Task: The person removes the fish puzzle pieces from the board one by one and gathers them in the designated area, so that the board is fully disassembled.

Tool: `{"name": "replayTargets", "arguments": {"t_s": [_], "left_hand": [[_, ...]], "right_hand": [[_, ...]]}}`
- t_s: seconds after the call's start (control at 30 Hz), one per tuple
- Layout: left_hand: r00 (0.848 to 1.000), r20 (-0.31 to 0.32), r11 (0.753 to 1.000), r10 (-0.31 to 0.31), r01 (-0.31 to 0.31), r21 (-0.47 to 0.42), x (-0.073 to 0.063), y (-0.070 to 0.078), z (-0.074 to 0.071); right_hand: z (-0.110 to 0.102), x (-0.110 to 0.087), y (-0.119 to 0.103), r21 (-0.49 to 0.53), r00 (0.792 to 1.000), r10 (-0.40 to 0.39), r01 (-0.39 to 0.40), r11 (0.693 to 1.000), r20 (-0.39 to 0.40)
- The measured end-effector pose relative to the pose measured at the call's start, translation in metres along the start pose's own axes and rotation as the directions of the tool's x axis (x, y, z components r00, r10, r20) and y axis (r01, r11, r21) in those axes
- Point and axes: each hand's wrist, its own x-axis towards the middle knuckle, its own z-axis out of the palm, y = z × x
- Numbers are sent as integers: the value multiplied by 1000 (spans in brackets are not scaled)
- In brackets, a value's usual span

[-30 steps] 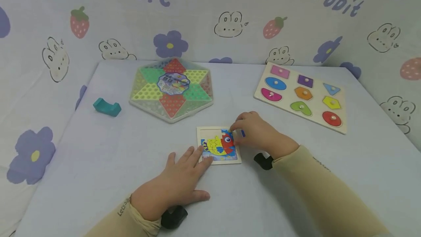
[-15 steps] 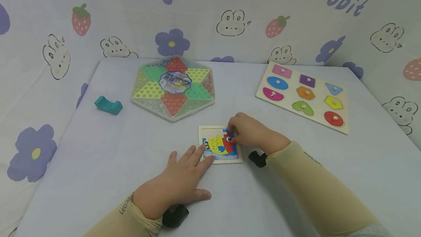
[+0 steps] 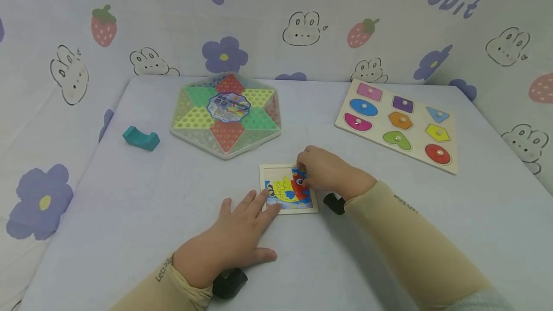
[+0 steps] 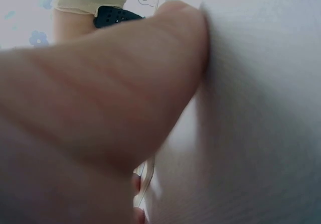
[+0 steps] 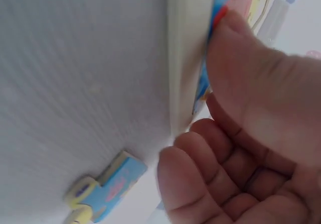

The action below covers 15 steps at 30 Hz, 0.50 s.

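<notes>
A small square jigsaw tray [image 3: 262,176] with a pale wooden rim lies mid-table. Inside it is a yellow and red fish picture [image 3: 282,188]; the upper left of the tray shows bare wood. My left hand [image 3: 235,234] is spread flat, fingertips resting on the tray's lower left edge. My right hand [image 3: 326,172] is at the upper right, pinching a red and blue jigsaw piece [image 5: 219,17] in the tray. The right wrist view shows that thumb on the piece, the other fingers curled. The left wrist view is mostly filled by my left hand [image 4: 100,83].
A loose blue and yellow jigsaw piece [image 5: 118,186] lies beside the tray, hidden in the head view. Behind are a hexagonal Chinese checkers set [image 3: 226,136] and a wooden shape board [image 3: 380,120]. A teal arched block [image 3: 141,138] lies at left.
My right hand has shifted slightly left over the tray's upper right corner, covering a blue bit that showed beside it. The left hand stays put.
</notes>
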Motion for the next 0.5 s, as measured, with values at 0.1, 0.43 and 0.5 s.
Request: {"name": "replayTargets", "arguments": {"t_s": [0.1, 0.43, 0.5], "left_hand": [[1000, 0, 1000, 2, -2, -7, 0, 0, 1], [1000, -10, 1000, 13, -13, 9, 0, -1, 1], [1000, -8, 1000, 11, -11, 10, 0, -2, 1]], "right_hand": [[0, 1, 1, -1, 1000, -2, 2, 1000, 13], [2, -2, 4, 85, 999, 43, -44, 995, 11], [3, -3, 5, 69, 1000, 26, -26, 997, 0]]}}
